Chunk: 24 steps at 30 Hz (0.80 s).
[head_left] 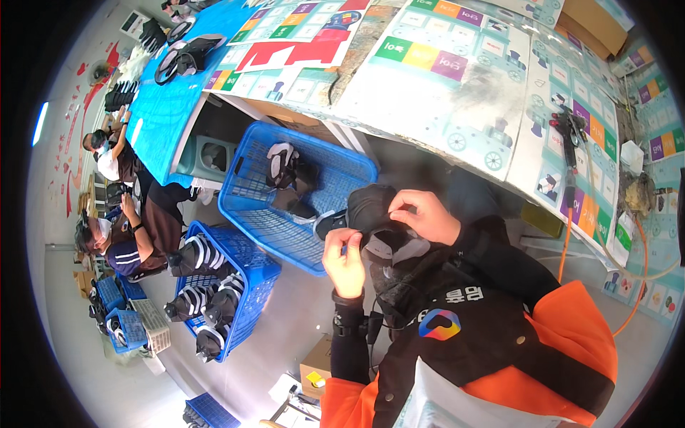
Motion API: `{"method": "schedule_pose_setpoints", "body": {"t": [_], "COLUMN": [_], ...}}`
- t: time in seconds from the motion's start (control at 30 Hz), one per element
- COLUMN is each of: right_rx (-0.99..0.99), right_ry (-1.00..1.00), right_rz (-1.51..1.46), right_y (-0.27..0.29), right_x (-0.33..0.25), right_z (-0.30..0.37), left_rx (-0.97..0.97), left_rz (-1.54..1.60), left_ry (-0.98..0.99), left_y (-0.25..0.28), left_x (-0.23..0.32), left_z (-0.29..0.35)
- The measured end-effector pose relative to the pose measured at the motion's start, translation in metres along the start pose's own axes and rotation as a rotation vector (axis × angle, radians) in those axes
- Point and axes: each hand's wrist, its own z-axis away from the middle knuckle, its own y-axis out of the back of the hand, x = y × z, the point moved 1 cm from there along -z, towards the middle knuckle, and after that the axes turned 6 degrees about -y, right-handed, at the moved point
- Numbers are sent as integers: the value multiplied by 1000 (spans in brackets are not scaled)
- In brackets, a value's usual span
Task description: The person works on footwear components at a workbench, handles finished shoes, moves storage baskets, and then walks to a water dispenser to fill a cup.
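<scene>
In front of my chest is a soft black piece with pale grey parts, which looks like a shoe upper [371,205]. My left hand [344,262] is closed on its near left edge, thumb and fingers pinched together. Pinching its top right side is my right hand [427,216], fingers bent over the black material. What lies right between the fingertips is too small to make out. Just beyond my hands stands a blue plastic basket [246,165], with a few similar black and grey pieces [283,165] inside.
A worktable [421,89] with printed sheets runs along the far side. On its right lies a black hand tool [569,135] beside an orange hose [566,246]. Another blue basket [258,278] holds several black-and-white pieces. Two people [135,239] sit at the left, near a blue-covered table [160,114].
</scene>
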Motion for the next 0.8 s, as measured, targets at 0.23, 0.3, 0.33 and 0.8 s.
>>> {"method": "schedule_pose_setpoints", "body": {"t": [0.23,0.3,0.33,0.8], "right_rx": [-301,-187,-136,775], "right_ry": [-141,79,329,172], "right_rz": [-219,101,251,303], "right_y": [10,10,13,97], "right_x": [17,-22,-44,-80], "right_z": [-24,-20,-16,-18], "left_rx": [-304,-264,-229,-279], "left_rz": [476,497,520,536], "left_ry": [557,557,553,-17], "left_y": [11,9,5,21], "left_x": [-18,-23,-22,14], "left_z": [-18,-26,-34,-40]}}
